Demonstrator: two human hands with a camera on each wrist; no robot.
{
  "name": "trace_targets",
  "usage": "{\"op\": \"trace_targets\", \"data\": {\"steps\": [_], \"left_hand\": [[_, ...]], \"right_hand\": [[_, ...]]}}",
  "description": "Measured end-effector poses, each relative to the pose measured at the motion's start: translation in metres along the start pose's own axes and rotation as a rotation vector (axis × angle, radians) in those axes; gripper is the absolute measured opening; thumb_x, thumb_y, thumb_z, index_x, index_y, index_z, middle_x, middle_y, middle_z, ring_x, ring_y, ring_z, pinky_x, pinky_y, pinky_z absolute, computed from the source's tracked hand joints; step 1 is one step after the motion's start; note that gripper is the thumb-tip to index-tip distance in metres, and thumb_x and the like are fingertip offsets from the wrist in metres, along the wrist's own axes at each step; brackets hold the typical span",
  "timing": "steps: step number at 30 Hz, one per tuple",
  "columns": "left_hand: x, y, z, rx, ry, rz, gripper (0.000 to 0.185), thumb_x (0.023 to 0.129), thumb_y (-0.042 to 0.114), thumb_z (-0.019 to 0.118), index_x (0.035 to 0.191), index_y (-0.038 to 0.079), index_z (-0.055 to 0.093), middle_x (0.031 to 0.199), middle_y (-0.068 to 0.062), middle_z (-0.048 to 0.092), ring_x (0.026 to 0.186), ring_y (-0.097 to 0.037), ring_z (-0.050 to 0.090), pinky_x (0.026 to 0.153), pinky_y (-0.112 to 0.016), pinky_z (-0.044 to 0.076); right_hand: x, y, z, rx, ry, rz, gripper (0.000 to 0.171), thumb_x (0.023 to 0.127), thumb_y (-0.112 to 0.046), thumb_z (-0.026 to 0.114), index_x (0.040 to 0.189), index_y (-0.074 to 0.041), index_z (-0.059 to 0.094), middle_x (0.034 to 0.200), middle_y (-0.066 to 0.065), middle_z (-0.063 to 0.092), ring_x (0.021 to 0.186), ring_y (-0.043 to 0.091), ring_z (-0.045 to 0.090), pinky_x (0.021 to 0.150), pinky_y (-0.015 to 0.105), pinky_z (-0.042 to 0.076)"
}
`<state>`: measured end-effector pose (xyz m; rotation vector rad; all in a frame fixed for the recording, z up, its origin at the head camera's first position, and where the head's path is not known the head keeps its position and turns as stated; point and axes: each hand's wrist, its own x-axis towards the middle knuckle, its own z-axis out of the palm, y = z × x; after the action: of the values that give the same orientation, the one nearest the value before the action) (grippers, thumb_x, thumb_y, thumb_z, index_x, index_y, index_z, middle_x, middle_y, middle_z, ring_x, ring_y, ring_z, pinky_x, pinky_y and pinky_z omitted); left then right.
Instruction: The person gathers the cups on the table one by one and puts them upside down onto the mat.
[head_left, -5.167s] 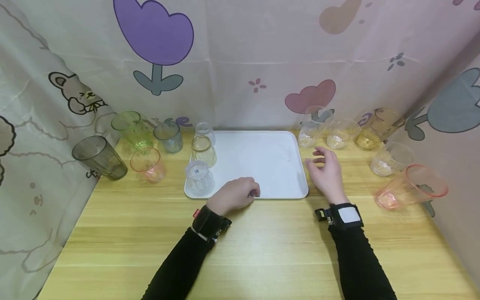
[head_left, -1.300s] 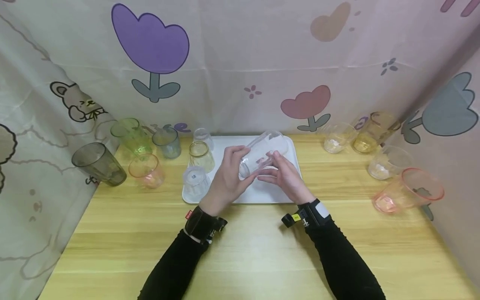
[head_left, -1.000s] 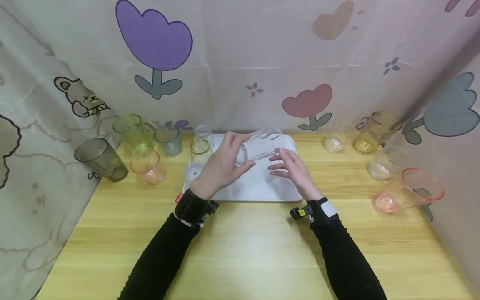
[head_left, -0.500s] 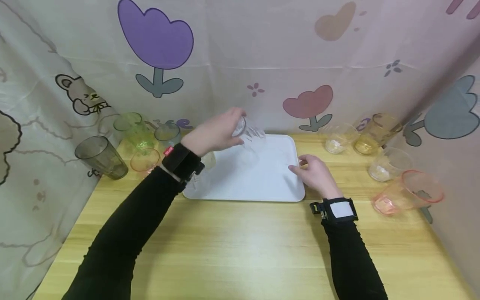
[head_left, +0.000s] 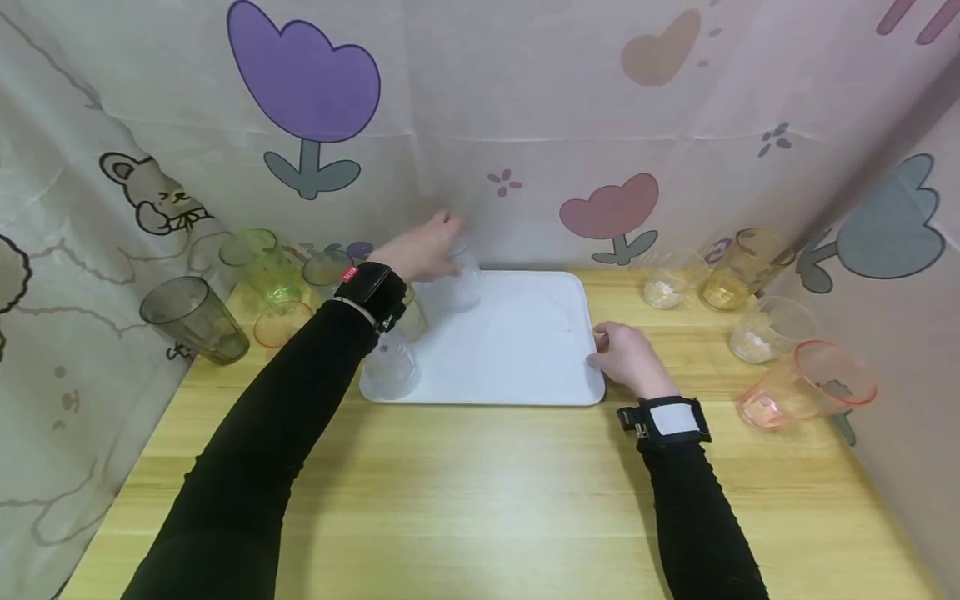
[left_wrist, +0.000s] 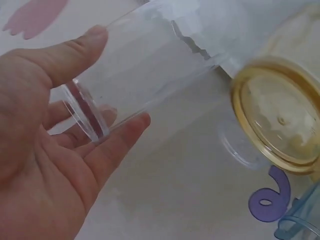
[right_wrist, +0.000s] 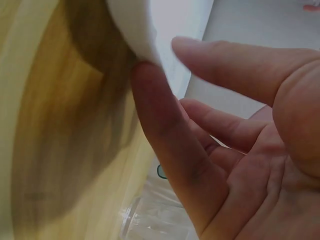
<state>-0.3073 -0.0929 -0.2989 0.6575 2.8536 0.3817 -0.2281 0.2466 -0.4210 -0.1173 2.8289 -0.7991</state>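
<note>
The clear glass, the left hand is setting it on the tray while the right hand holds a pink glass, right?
Not quite. The left hand does hold the clear glass over the tray, but the right hand rests on the tray's right edge, as the head view shows. The pink glass stands untouched.

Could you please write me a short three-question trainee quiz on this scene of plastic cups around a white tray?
1. True or false: the left hand grips a clear ribbed plastic cup over the white rectangular plastic tray.
2. What does the right hand touch?
A. the pink cup
B. the tray's right edge
C. the grey cup
3. Fill in: the yellow-rimmed cup beside the clear cup stands upside ____.

Key: 1 true; 2 B; 3 down.
</note>
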Motion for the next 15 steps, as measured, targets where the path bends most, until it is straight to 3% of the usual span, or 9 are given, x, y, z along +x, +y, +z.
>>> {"op": "trace_targets", "data": {"steps": [6,15], "left_hand": [[0.008,-0.009,0.004,0.025,0.026,-0.047,0.072,0.099,0.019,0.071,0.157,0.0,0.032,0.152,-0.023,0.038,0.121,-0.032,0.053,0.107,-0.044,0.05],[0.014,-0.014,0.009,0.038,0.017,-0.088,0.072,0.099,0.019,0.071,0.157,-0.001,0.032,0.155,-0.026,0.035,0.127,-0.035,0.054,0.109,-0.047,0.05]], "right_hand": [[0.002,0.0,0.001,-0.039,-0.017,0.023,0.054,0.094,-0.002,0.07,0.143,0.013,0.051,0.119,0.029,0.067,0.103,0.038,0.064,0.09,0.051,0.056],[0.001,0.001,0.002,-0.039,-0.014,0.01,0.052,0.094,-0.002,0.07,0.141,0.013,0.052,0.118,0.029,0.067,0.101,0.037,0.064,0.086,0.049,0.056]]}}
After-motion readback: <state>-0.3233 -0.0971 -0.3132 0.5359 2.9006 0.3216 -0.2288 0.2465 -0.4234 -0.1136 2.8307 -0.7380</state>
